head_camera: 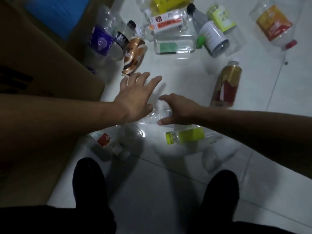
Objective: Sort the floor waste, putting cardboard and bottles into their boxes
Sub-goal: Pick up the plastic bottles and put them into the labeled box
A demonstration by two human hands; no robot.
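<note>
- Head view: bottle-sorting is the step in hand, and plenty of bottles lie scattered on the white floor (pixel 168 186), so by my reckoning the job is far from done.
- Both hands are out over a clear crumpled bottle (pixel 156 116), which lies on its side between them, just beyond the person's feet.
- The left hand (pixel 135 97) is spread flat with straight fingers and holds nothing. Its fingertips point toward a brown-gold bottle (pixel 135 56) nearby.
- The right hand (pixel 179 110) is cupped, thumb and forefinger wide apart and bracketing the clear bottle. No grip yet, and whether skin touches plastic I cannot tell.
- The next move looks like closing that right hand round the clear bottle and lifting it.
- The big cardboard box (pixel 50 68) stands at the left, just beside the left arm, a short carry if it is the bottle box.
- A yellow-green labelled bottle (pixel 187 136) lies right under the right wrist, a likely next pick.
</note>
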